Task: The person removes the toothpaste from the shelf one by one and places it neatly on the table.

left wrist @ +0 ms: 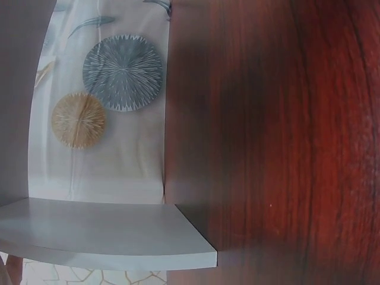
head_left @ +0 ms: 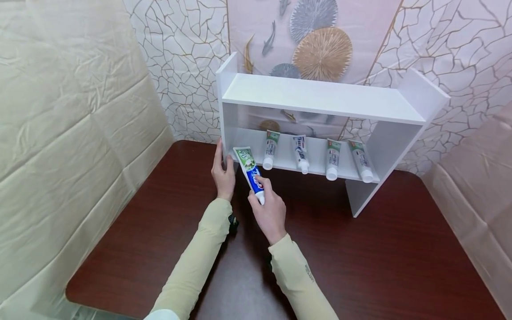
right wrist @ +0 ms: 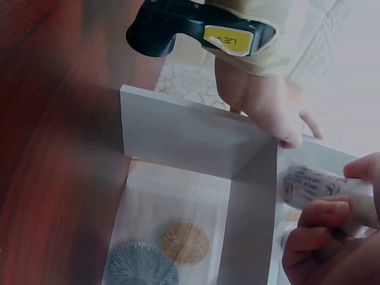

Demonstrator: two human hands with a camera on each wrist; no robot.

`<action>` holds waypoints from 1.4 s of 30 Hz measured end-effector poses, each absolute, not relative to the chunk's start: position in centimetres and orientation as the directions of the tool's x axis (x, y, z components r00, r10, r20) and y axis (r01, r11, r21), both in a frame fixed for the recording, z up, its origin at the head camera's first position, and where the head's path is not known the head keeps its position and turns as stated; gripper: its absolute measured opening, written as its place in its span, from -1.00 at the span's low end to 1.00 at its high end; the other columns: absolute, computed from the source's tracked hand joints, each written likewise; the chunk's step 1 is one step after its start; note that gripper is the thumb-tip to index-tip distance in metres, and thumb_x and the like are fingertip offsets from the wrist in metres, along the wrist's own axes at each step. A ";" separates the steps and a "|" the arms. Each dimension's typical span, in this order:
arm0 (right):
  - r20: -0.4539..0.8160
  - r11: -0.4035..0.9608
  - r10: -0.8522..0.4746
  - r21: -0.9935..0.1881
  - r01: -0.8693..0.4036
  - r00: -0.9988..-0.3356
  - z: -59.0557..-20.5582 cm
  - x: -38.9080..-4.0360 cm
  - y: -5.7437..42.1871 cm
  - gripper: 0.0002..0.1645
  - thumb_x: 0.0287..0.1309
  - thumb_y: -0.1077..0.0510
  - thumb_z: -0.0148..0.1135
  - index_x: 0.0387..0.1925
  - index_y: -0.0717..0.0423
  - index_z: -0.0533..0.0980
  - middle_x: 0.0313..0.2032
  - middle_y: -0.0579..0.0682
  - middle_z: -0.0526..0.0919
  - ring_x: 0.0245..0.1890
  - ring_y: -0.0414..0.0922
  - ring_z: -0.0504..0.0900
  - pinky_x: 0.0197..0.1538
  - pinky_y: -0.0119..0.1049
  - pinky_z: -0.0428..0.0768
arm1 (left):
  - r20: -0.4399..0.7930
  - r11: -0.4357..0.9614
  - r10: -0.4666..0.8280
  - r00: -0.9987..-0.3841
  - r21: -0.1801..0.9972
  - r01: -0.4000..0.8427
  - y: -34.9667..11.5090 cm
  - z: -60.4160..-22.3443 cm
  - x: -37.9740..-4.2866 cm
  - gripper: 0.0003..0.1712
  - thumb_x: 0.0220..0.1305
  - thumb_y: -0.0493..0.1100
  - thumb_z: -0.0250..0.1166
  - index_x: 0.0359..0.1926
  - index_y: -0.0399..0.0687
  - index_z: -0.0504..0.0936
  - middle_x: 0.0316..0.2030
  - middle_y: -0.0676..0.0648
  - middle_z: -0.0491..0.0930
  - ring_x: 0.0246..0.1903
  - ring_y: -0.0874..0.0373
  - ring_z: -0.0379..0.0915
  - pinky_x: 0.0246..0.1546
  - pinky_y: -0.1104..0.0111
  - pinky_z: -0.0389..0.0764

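Dark red wood grain covers the bench [head_left: 400, 258]. Above it the right hand [head_left: 272, 212] pinches a green-and-blue toothpaste tube [head_left: 249, 166] near its white cap [head_left: 261, 198], a grip that seems meant to leave the flat end free; that end slants to the left end of the lower board [head_left: 318, 153], though whether they touch I cannot tell. Just left, the left hand [head_left: 224, 178] grips the side panel [head_left: 230, 118], probably steadying the white shelf unit [head_left: 320, 95] near the bench's far edge. On the lower board lie four other tubes [head_left: 301, 153], spaced apart, caps forward, perhaps for easy reach. Beyond hangs a pink cloth [head_left: 260, 26].

The right wrist view shows the held tube's printed back, hidden from the head view, and a yellow label [right wrist: 228, 40] at the left wrist. The left wrist view barely catches a hand, so its fingers cannot be judged there.
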State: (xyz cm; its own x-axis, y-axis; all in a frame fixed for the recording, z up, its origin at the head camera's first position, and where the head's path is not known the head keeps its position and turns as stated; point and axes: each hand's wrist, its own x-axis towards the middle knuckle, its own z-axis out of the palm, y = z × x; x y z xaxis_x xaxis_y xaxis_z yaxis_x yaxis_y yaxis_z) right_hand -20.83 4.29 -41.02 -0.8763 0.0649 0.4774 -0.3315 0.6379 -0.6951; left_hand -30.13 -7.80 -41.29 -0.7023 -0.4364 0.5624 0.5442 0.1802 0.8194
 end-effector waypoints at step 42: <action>0.286 0.783 0.054 -0.606 -0.137 -0.957 -45.7 -16.2 8.9 -0.54 0.10 0.10 0.23 0.08 0.06 0.57 -0.41 0.15 0.73 -0.71 -0.17 0.37 -0.62 -0.34 0.27 | 0.558 0.237 -0.355 -0.750 0.830 0.505 -10.2 -42.6 -32.8 -0.53 0.26 -0.32 0.14 0.21 -0.06 0.43 -0.06 -0.25 0.52 -0.14 -0.06 0.50 -0.25 0.38 0.48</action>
State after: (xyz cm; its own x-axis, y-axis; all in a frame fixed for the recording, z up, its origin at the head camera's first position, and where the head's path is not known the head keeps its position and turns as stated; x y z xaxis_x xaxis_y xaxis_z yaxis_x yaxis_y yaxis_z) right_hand -16.16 8.89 -45.75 -0.9567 0.0538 0.2860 -0.1372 0.7833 -0.6063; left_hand -32.81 -10.21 -42.63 -0.7497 -0.3551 0.5584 0.5055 0.2373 0.8296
